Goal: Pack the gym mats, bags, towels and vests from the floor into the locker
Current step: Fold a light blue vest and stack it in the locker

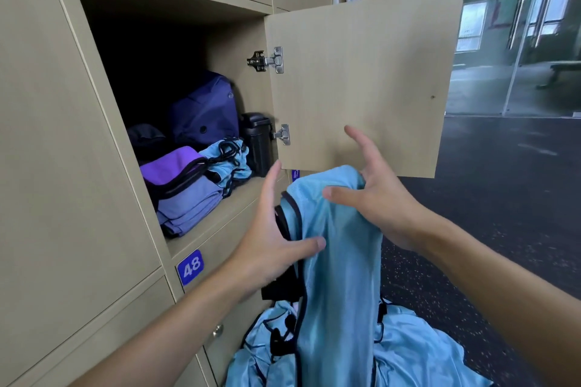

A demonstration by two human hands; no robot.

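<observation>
Here, left grip (276, 239) and right grip (377, 198) clamped on blue vest (339, 261), open locker (204, 240), speckled floor (503, 198)

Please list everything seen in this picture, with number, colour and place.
locker: one, beige, open, left
door: one, beige, swung open rightward
hinges: two, silver, door's left edge
bag: one, dark purple, back of locker
container: one, black, locker's right side
folded cloths: one stack, purple, locker's front
vest in the locker: one, light blue, beside the stack
number label: one, blue, below the locker
held vest: one, light blue, hanging before the locker
vests on the floor: heap, light blue, bottom of view
floor: dark, speckled, right
left hand: one, holds the held vest's dark-trimmed edge
right hand: one, grips the held vest's top
</observation>
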